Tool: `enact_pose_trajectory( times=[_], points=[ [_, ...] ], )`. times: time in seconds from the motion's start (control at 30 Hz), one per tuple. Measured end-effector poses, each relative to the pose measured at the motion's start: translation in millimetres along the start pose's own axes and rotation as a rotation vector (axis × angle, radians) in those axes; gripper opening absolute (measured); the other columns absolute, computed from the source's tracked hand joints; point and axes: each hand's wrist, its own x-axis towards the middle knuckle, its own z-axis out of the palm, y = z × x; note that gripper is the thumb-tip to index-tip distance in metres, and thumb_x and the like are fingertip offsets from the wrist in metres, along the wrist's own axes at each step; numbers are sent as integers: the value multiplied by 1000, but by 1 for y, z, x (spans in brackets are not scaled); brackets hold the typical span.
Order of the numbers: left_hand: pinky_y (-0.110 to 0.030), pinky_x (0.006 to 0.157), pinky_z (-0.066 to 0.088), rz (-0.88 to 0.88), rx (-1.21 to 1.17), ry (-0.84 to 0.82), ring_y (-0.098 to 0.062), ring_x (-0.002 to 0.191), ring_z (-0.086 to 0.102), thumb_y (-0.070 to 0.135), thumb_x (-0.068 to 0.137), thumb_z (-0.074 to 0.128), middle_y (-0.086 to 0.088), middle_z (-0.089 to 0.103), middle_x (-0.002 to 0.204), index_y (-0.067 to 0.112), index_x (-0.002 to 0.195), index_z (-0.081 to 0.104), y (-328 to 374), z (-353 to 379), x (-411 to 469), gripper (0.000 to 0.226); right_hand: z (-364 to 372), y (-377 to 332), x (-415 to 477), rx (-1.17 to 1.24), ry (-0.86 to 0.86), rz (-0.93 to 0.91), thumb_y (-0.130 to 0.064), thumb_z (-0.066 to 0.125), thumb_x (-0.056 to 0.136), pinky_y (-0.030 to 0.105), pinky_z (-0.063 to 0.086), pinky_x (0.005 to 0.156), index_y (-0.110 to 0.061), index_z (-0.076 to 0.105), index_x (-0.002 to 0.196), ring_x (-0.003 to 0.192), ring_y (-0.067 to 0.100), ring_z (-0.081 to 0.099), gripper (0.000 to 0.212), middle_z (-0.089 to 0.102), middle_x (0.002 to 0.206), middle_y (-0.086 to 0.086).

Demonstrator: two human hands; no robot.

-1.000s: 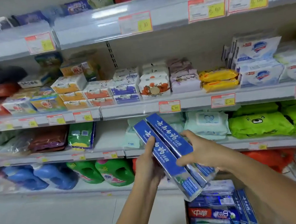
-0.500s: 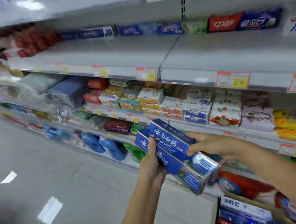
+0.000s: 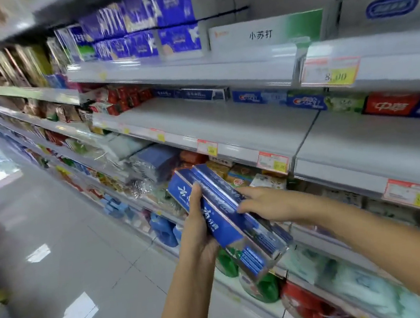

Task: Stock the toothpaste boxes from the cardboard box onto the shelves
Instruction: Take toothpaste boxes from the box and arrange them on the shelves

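Note:
Two long blue toothpaste boxes [image 3: 227, 218] lie side by side, tilted, in front of the shelving at middle height. My left hand [image 3: 199, 229] grips them from the left, thumb over the top face. My right hand [image 3: 265, 203] touches their right side with fingers nearly straight. Above them runs a grey shelf [image 3: 215, 123], mostly bare, with a row of toothpaste boxes [image 3: 305, 101] along its back. The cardboard box is out of view.
A higher shelf holds blue packs [image 3: 142, 21] and a white and green box [image 3: 264, 33]. Soap packs [image 3: 243, 174] sit on the shelf behind my hands. Green bottles [image 3: 263, 285] stand lower down. The tiled aisle floor [image 3: 62, 245] stretches left.
My view has risen and swung left along the shelves; the cardboard box has dropped out of sight. Both hands have carried the two blue boxes upward, closer to the toothpaste shelf.

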Motion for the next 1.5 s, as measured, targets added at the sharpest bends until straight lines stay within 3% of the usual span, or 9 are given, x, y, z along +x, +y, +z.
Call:
enact_pose_trajectory(
  times=[0.17,0.37,0.5,0.8,0.93,1.13,1.2,1.33,1.5],
  points=[
    [-44,72,58,36,-101,-41,-25,74,72,46,91,50,-14,74,86,9,99,65,38,-5,33,41,-5,-40,28,60,30,-127,-50,55,90,11,48,76,-34,36,129,83,-6,59,46,59,102,-18],
    [-37,57,60,15,-148,-51,-23,72,72,49,89,51,-13,74,87,8,103,63,71,-13,72,45,-10,-68,86,-179,94,-56,-84,56,61,37,42,103,-26,12,151,122,19,48,116,37,145,3],
    [-40,67,61,49,-195,-26,-27,82,70,51,90,48,-16,71,100,7,112,61,98,-28,103,51,-14,-85,113,-211,127,-93,-55,62,82,35,44,97,-33,32,140,110,20,48,68,51,122,2],
    [-34,64,59,71,-282,-63,-18,65,70,51,92,49,-4,73,76,15,98,60,148,-51,169,39,-19,-102,159,-224,202,-9,-58,70,73,28,43,97,-48,7,147,107,11,51,97,29,131,-7],
    [-43,79,57,56,-275,-87,-25,81,70,55,88,54,-10,72,93,13,107,59,162,-41,195,46,-35,-110,176,-212,347,-21,-45,75,74,21,44,81,-44,21,145,100,7,53,89,39,124,-7],
    [-36,81,56,86,-100,-148,-17,82,65,26,94,57,-8,67,94,8,107,55,190,-15,250,22,-85,-94,221,101,488,25,-22,81,70,35,45,97,-34,39,138,116,17,52,81,45,137,-3],
    [-34,78,52,205,100,-144,-18,81,62,11,93,57,-7,63,90,6,110,53,194,-10,271,18,-100,-86,242,178,546,53,-21,82,69,32,44,95,-29,40,138,120,19,50,81,47,138,-2],
    [-28,91,37,613,1065,-34,-22,107,51,7,89,53,-6,55,117,9,133,45,197,-14,312,44,-120,-65,282,205,635,97,-13,77,75,16,41,62,-18,41,137,81,3,55,72,54,117,-2],
    [-45,116,7,498,1811,-135,-29,133,37,22,100,33,-15,50,138,14,140,42,188,-22,350,41,-128,-31,319,-27,697,177,-23,83,66,29,43,94,-23,42,137,119,21,50,82,49,134,1]
  ],
)
